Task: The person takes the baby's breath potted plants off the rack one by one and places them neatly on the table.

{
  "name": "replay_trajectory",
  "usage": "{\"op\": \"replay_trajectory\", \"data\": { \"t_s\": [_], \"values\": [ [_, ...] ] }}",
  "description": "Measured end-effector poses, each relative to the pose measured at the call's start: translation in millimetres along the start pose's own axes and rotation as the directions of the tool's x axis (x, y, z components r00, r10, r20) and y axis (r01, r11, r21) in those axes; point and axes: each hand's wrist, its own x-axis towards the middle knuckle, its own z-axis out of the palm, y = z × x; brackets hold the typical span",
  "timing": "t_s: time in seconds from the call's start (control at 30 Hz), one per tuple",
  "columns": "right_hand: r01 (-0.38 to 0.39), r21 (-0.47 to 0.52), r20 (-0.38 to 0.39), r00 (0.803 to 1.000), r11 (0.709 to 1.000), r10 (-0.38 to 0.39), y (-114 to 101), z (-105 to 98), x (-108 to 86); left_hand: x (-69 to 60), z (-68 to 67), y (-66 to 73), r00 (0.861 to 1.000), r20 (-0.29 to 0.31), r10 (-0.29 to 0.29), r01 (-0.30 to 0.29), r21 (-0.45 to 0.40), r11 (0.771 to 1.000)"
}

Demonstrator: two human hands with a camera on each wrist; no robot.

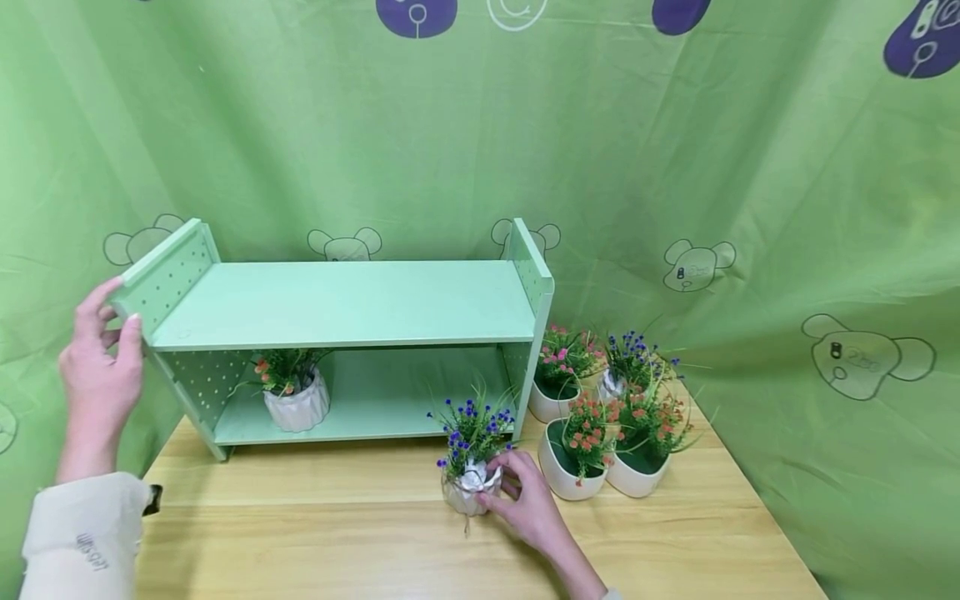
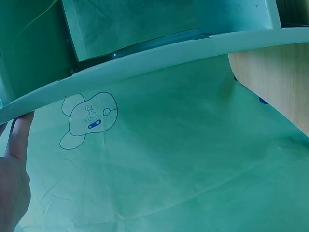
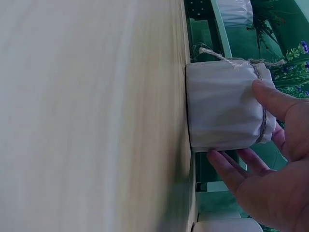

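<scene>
My right hand (image 1: 531, 507) holds a small white pot (image 3: 224, 104) of blue flowers (image 1: 480, 429), thumb at the near side of its rim and fingers round the other side. Twine (image 3: 260, 108) is tied below the rim, and the pot stands upright on the table in front of the shelf's right end. With the left hand (image 1: 102, 379) I grip the front upper edge of the left side panel of a mint-green two-tier shelf (image 1: 345, 304). On its lower tier, towards the left, is a white pot (image 1: 297, 407) with orange flowers (image 1: 277, 373).
Right of the shelf several potted plants cluster: pink flowers (image 1: 566, 354) and blue flowers (image 1: 633, 357) behind, two white pots (image 1: 573, 483) with orange-red flowers in front. The wooden table (image 1: 337, 533) ends at a slanting right edge. Green curtain (image 1: 420, 150) hangs behind everything.
</scene>
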Motion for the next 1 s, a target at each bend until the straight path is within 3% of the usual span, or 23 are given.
{"op": "replay_trajectory", "data": {
  "t_s": [0.33, 0.53, 0.7, 0.83, 0.9, 1.0],
  "values": [
    [0.015, 0.016, 0.0, 1.0, 1.0, -0.016, -7.9, -12.2, 0.1, -0.5, 1.6, 3.1, 1.0, -0.007, -0.008, 0.008, 0.009, 1.0],
    [0.088, -0.115, -0.049, 0.994, 0.99, -0.094, -28.2, -25.2, 1.2, -1.7, 3.2, 2.7, 1.0, -0.021, -0.019, 0.019, 0.015, 1.0],
    [0.178, -0.232, -0.047, 0.98, 0.956, -0.194, -64.2, -46.3, 6.9, -1.6, 3.5, 2.1, 0.999, -0.025, -0.026, 0.027, 0.016, 1.0],
    [0.311, -0.276, -0.043, 0.941, 0.909, -0.336, -98.2, -68.8, 17.3, -1.9, 3.5, 2.2, 0.999, -0.024, -0.029, 0.029, 0.009, 1.0],
    [0.374, -0.295, -0.054, 0.912, 0.879, -0.406, -114.4, -80.8, 24.5, -1.6, 3.5, 2.6, 0.999, -0.018, -0.036, 0.036, 0.007, 0.999],
    [0.464, -0.314, -0.1, 0.851, 0.828, -0.515, -138.0, -97.5, 35.8, -1.5, 3.2, 3.3, 0.999, -0.014, -0.042, 0.042, 0.009, 0.999]
  ]
}}
